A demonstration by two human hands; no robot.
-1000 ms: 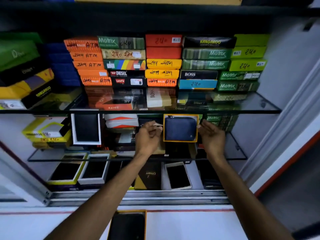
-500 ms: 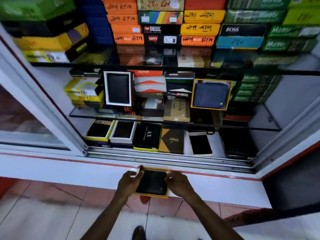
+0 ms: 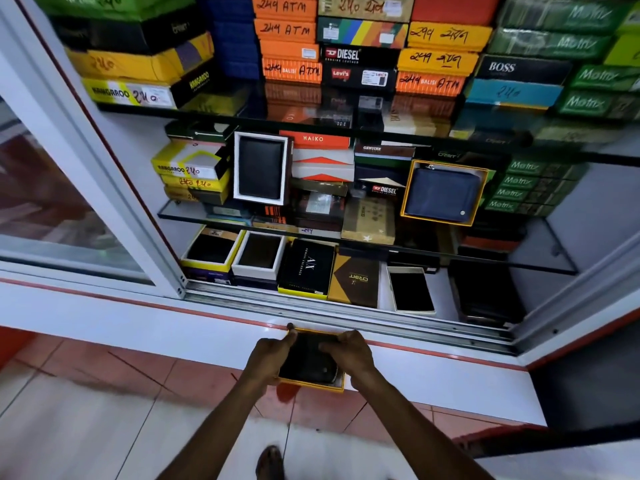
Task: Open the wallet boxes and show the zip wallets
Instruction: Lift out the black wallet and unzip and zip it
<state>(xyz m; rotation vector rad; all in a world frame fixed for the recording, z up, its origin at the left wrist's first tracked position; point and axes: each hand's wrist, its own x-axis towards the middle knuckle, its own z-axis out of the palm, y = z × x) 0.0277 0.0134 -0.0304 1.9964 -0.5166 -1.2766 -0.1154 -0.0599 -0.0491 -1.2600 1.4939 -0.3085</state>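
1. Both hands hold an open yellow-rimmed wallet box (image 3: 311, 384) over the white ledge (image 3: 138, 323) in front of the display cabinet; a black wallet (image 3: 310, 358) lies inside it.
2. The left hand (image 3: 268, 356) grips the box's left side with its fingers closed on the rim; the right hand (image 3: 349, 353) grips the right side, thumb pressed on the wallet's top. Whether this wallet has a zip is hard to make out.
3. On the middle glass shelf (image 3: 180, 214), a navy zip wallet (image 3: 441, 194) stands propped upright in its own yellow-rimmed box (image 3: 407, 188), with a small round stud at its lower right corner.
4. Left of it, a black wallet in a white box (image 3: 260, 168) also stands upright.
5. Readable labels on the top shelf: orange boxes (image 3: 284, 29) with handwritten "249 ATM", a black "DIESEL" box (image 3: 358, 55), "Levi's", "BOSS" (image 3: 519, 69), green "Matrix" boxes (image 3: 568, 43), and yellow "KANGAROO" boxes (image 3: 128, 95) marked "240".
6. On the middle shelf: "HAIKO" (image 3: 313, 138), "GENUINE", another "DIESEL", more "Matrix".
7. The bottom row shows an "AX" box (image 3: 306, 268) and a brown "CRAFT" box (image 3: 355, 280), both seen upside down.
8. The upper stacks are cut off by the frame, and reflections blur the boxes behind the top glass.
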